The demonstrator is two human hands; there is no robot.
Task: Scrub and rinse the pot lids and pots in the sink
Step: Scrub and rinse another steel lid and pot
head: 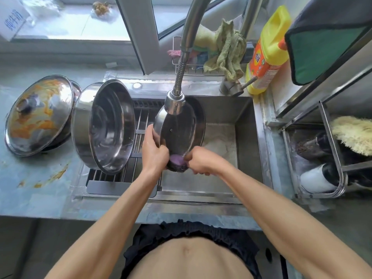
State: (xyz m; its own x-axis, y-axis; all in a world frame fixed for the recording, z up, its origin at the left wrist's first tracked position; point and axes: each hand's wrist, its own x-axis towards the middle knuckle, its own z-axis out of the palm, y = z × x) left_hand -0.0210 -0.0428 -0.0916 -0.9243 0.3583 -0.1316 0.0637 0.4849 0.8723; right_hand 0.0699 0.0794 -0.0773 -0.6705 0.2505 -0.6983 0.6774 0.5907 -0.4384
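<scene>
A lid [181, 127] stands tilted in the sink [244, 125] under the running faucet [174, 101]; the left hand [154, 150] grips its rim, the right hand [198, 161] curls its fingers on a purple scrubber [177, 160]; one clean-looking pot [104, 125] drains on the rack [141, 125]; a stained lid [40, 115] waits on the desk [36, 184]; the faucet crowds the work.

Steel lid [181, 127] tilted under running water; pot [108, 125] on its side on rack.
</scene>
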